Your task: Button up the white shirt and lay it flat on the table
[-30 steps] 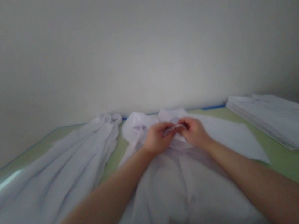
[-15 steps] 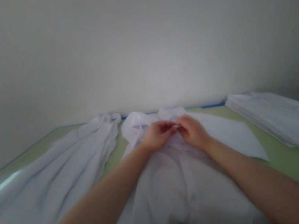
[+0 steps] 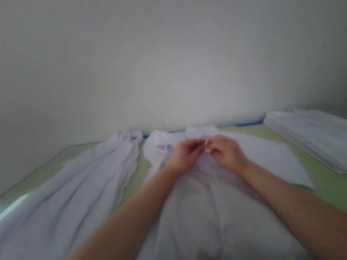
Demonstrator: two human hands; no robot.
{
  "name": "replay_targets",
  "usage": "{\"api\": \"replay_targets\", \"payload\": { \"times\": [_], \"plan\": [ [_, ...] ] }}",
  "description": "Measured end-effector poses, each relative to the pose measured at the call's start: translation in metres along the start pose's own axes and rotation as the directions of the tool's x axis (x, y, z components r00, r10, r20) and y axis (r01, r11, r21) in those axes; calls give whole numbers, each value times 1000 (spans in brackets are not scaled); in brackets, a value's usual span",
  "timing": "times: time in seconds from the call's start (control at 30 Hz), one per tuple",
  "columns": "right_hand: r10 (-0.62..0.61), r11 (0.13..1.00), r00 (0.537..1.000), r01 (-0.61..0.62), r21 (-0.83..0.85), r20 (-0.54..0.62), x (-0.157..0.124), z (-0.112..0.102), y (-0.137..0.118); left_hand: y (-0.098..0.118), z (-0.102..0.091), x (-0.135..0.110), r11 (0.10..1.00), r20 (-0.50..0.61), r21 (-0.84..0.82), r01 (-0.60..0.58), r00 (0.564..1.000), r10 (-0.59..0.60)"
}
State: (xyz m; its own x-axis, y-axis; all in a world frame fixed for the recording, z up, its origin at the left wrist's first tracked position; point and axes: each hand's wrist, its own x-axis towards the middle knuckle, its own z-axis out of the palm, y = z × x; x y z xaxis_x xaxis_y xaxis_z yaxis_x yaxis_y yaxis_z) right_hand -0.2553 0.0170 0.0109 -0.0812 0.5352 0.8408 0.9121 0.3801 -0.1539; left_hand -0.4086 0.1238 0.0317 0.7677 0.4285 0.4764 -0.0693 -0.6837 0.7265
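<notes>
Pale wall behind a green surface (image 3: pixel 339 186); left hand (image 3: pixel 185 157) and right hand (image 3: pixel 227 153) meet, fingers pinched shut on the collar of a white shirt (image 3: pixel 204 211) lying flat mid-surface; a tug could wrinkle it; stacked sheets (image 3: pixel 322 135) lie right.

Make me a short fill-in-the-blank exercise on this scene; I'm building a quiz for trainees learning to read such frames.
1. Both hands, the left hand and the right hand, pinch the white shirt near its ____.
2. The table top is ____ in colour.
3. The stack of folded white sheets lies on the person's ____ side.

Missing words: collar; green; right
</notes>
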Motion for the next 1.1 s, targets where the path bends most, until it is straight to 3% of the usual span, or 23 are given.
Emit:
{"api": "replay_targets", "payload": {
  "times": [0.17, 0.33, 0.5, 0.67, 0.73, 0.83, 0.9, 0.97, 1.03, 1.1],
  "plan": [
    [203, 979, 978, -202, 30, -51, 2, 0, 2, 6, -3, -4, 992, 6, 113, -49, 999, 49],
    [306, 941, 951, -310, 133, 47, 5, -1, -3, 9, 1, -6, 965, 51, 238, -113, 993, 104],
    [407, 843, 906, -420, 335, 113, 7, 2, -6, 3, -3, -6, 970, 63, 236, -59, 997, 45],
    [587, 628, 802, -536, 565, 109, 11, 1, 3, -2, -17, -9, 935, 113, 324, -142, 987, 111],
    [653, 491, 746, -548, 678, 130, 14, -1, 5, -3, -18, -8, 890, 59, 416, -187, 982, 178],
    [731, 283, 663, -512, 811, 163, 19, -4, 3, -2, -16, -7, 842, -110, 506, -188, 954, 279],
    [751, 183, 632, -476, 860, 191, 21, -7, 1, 1, -13, -7, 846, -159, 504, -175, 944, 290],
    [726, 143, 658, -428, 892, 199, 21, -8, -2, 7, -10, -9, 861, -53, 450, -235, 956, 289],
    [659, 144, 725, -384, 912, 201, 19, -7, -3, 13, -6, -12, 865, 80, 399, -304, 951, 298],
    [572, 163, 791, -371, 914, 219, 16, -4, -2, 17, -1, -14, 871, 86, 404, -281, 959, 269]
  ]
}}
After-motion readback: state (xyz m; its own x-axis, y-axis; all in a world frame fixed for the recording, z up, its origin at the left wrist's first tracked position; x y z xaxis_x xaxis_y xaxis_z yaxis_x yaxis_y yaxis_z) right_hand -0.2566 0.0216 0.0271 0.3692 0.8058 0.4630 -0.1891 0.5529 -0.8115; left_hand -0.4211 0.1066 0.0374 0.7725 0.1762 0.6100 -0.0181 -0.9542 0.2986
